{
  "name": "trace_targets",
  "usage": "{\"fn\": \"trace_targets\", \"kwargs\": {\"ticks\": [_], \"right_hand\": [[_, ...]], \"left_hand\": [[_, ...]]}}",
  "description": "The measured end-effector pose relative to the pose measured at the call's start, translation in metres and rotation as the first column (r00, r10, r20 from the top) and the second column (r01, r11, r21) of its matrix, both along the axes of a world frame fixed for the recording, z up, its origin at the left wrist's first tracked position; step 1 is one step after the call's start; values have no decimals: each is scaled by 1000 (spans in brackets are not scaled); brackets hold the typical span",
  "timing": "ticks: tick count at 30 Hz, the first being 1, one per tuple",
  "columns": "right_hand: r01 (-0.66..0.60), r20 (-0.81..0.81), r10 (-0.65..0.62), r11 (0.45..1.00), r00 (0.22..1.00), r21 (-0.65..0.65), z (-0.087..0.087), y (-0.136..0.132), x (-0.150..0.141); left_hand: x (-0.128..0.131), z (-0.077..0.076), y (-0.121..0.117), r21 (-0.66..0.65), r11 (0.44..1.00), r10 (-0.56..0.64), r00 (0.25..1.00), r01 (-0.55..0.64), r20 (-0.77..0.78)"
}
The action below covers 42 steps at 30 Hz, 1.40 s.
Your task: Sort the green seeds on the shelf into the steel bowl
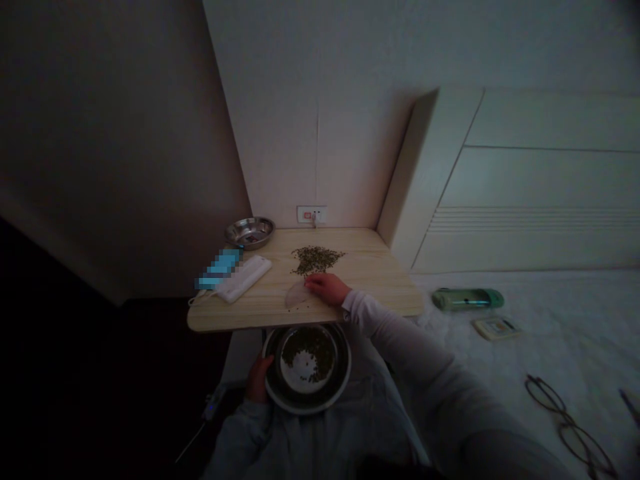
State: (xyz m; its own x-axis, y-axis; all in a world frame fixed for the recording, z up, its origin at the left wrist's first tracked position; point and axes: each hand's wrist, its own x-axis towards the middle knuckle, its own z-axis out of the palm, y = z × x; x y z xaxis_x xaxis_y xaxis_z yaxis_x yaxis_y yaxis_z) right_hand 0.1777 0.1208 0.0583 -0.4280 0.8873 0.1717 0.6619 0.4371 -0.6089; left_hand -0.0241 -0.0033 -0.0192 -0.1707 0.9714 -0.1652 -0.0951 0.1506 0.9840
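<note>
My right hand (327, 289) reaches over the small wooden table, its fingers closed at the edge of a thin, pale, see-through flat piece (297, 297) near the front edge. Just beyond the fingers spreads a pile of small green beans (316, 259), with a few strays by the pale piece. On my lap, below the table edge, rests a wide round basin (343, 387) with a pale rim. Beans lie around its light inner bottom (303, 368). My left hand (259, 379) grips the basin's left rim; its fingertips are partly hidden.
On the wooden table (370, 267) stand a steel bowl (250, 232), a blurred phone (219, 269) and a white power strip (244, 279). A wall socket (311, 214) sits behind. On the bed at right lie a green bottle (467, 299), a small flat box (495, 327) and glasses (565, 417).
</note>
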Motion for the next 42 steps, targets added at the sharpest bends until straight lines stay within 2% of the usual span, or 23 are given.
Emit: {"fn": "trace_targets", "kwargs": {"ticks": [4, 11, 17, 22, 26, 31, 36, 39, 42], "right_hand": [[-79, -30, 79, 997, 996, -25, 3, 3, -6], [-216, -14, 216, 973, 976, -77, 15, 10, -16], [-295, -20, 295, 955, 955, -22, 22, 6, -37], [-361, 74, 359, 932, 930, 16, 17, 2, -49], [-392, 159, 386, 920, 909, 7, 19, 3, -41], [-409, 189, 405, 912, 895, -21, 21, 5, -22], [-395, 132, 399, 917, 907, -57, 21, 5, -7], [-333, 84, 337, 941, 938, -57, 26, 2, 4], [-195, 47, 199, 977, 979, -88, 29, -2, 23]], "left_hand": [[4, 3, -1, 20, 999, 31, 999, -30, -17], [6, 3, 3, -41, 998, 41, 998, -39, 51], [1, -8, 4, 1, 999, 39, 998, -39, 58], [-3, -22, 7, 18, 998, 55, 998, -55, 13], [-1, -17, 6, 15, 998, 55, 998, -55, 26], [2, -6, 4, -12, 999, 37, 998, -36, 52], [2, -18, 8, -50, 998, 45, 993, -40, 108], [4, -26, 10, -64, 998, 8, 986, 3, 164], [8, -30, 11, -44, 998, -41, 981, 51, 189]]}}
